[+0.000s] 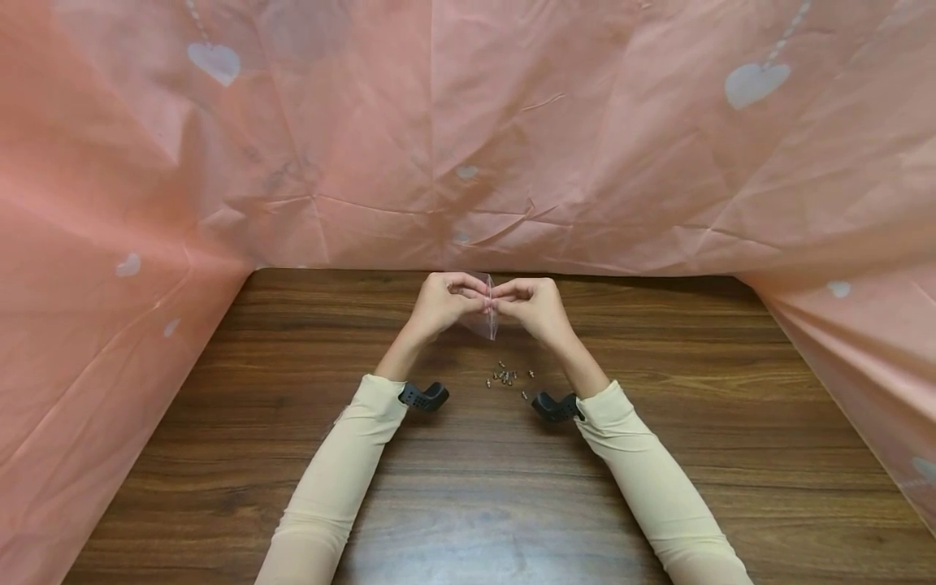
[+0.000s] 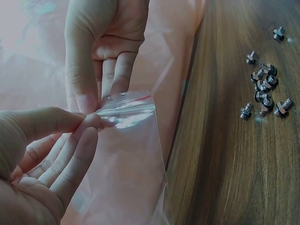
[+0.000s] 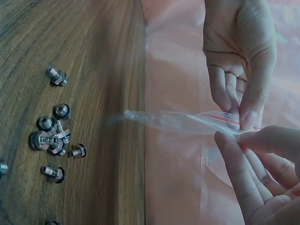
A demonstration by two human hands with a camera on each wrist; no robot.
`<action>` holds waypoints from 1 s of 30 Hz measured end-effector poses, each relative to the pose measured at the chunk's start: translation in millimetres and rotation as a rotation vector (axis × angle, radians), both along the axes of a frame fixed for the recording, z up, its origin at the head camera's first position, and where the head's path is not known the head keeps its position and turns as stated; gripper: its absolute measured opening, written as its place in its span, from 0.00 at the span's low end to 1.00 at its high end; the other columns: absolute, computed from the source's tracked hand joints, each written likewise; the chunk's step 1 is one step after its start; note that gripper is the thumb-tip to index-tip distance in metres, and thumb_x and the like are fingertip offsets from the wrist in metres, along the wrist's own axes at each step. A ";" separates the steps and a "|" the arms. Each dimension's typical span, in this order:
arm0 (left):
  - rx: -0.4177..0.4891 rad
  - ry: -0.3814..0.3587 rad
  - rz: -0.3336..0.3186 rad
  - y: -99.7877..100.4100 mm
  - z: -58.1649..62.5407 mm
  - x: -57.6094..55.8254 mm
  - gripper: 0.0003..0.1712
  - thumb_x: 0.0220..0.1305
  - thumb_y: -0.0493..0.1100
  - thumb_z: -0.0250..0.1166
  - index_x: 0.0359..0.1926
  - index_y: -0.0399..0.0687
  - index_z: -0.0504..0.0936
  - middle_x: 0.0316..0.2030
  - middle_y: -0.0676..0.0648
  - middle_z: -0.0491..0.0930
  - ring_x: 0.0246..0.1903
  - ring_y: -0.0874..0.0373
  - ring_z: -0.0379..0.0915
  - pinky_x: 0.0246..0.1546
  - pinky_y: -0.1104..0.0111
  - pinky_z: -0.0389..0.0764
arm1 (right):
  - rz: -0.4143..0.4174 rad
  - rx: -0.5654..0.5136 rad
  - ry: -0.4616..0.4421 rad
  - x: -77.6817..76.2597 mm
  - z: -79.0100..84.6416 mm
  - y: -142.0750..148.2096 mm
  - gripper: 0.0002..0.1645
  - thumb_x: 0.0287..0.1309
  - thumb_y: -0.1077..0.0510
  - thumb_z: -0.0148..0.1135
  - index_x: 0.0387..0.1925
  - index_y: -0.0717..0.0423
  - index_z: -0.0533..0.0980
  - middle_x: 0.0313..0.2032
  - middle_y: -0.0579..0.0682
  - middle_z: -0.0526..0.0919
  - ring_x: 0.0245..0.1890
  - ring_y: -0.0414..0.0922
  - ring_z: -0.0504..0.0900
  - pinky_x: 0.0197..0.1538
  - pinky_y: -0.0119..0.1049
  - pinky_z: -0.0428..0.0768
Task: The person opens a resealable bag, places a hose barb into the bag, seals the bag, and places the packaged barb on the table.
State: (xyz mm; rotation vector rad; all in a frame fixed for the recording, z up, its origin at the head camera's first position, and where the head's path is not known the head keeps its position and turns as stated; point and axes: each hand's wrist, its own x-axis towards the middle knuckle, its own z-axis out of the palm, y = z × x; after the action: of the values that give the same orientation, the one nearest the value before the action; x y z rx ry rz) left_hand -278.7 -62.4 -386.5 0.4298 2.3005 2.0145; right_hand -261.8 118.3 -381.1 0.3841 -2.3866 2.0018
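Both hands hold a clear zip-lock bag (image 1: 481,327) upright at the far edge of the table. My left hand (image 1: 441,309) pinches its zip edge between thumb and fingers. Opposite it, fingertips nearly meeting, my right hand (image 1: 543,310) pinches the same edge. A red line runs along the mouth of the bag (image 2: 129,140) in the left wrist view. Nothing shows inside the bag (image 3: 164,122) in the right wrist view. Nearer the body, between the forearms, several small metal fittings (image 1: 504,377) with hexagonal collars and dark rings lie loose on the wood.
The brown wooden table (image 1: 468,487) reaches back to a pink cloth (image 1: 585,162) with pale hearts, hanging behind and at both sides. Black straps with curved mounts sit on the left wrist (image 1: 426,396) and the right wrist (image 1: 556,407).
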 end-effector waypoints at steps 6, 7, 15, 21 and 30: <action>0.025 -0.017 -0.013 -0.3 -1.3 -1.0 0.10 0.56 0.26 0.72 0.40 0.27 0.86 0.34 0.34 0.89 0.27 0.64 0.85 0.32 0.70 0.85 | -0.008 -0.002 -0.017 0.0 0.3 1.2 0.11 0.58 0.73 0.67 0.41 0.80 0.82 0.38 0.72 0.87 0.27 0.35 0.88 0.42 0.47 0.86; 0.026 -0.018 -0.015 -0.5 -1.6 -1.2 0.09 0.56 0.26 0.72 0.40 0.27 0.86 0.34 0.34 0.89 0.27 0.64 0.85 0.32 0.71 0.85 | -0.010 -0.002 -0.018 0.1 0.3 1.2 0.10 0.58 0.73 0.67 0.41 0.80 0.82 0.37 0.73 0.86 0.27 0.35 0.88 0.41 0.45 0.87; 0.016 -0.002 -0.028 -0.8 -2.5 -2.1 0.10 0.56 0.26 0.70 0.41 0.26 0.86 0.34 0.33 0.88 0.26 0.64 0.85 0.30 0.69 0.84 | -0.015 -0.021 -0.024 0.4 1.2 0.1 0.11 0.57 0.73 0.68 0.41 0.80 0.82 0.35 0.70 0.88 0.24 0.35 0.87 0.35 0.36 0.87; 0.003 0.009 -0.022 -1.2 -1.9 -2.3 0.09 0.55 0.26 0.71 0.40 0.28 0.87 0.30 0.39 0.89 0.27 0.64 0.84 0.30 0.70 0.84 | -0.016 -0.029 -0.034 0.0 0.4 0.5 0.11 0.57 0.74 0.68 0.41 0.81 0.82 0.33 0.67 0.88 0.24 0.36 0.87 0.38 0.42 0.87; 0.032 -0.007 -0.037 0.4 -2.5 -3.0 0.09 0.55 0.25 0.71 0.39 0.26 0.86 0.28 0.43 0.88 0.27 0.63 0.84 0.31 0.71 0.84 | -0.005 -0.074 -0.057 -1.7 -1.0 4.6 0.09 0.56 0.74 0.69 0.39 0.79 0.83 0.26 0.52 0.89 0.24 0.37 0.87 0.35 0.37 0.87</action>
State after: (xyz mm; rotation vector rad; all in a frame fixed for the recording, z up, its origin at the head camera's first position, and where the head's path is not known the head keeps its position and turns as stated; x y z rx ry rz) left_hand -281.7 -62.0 -389.1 0.4628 2.2416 2.0345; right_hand -263.4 123.0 -382.1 0.3231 -2.3346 2.1192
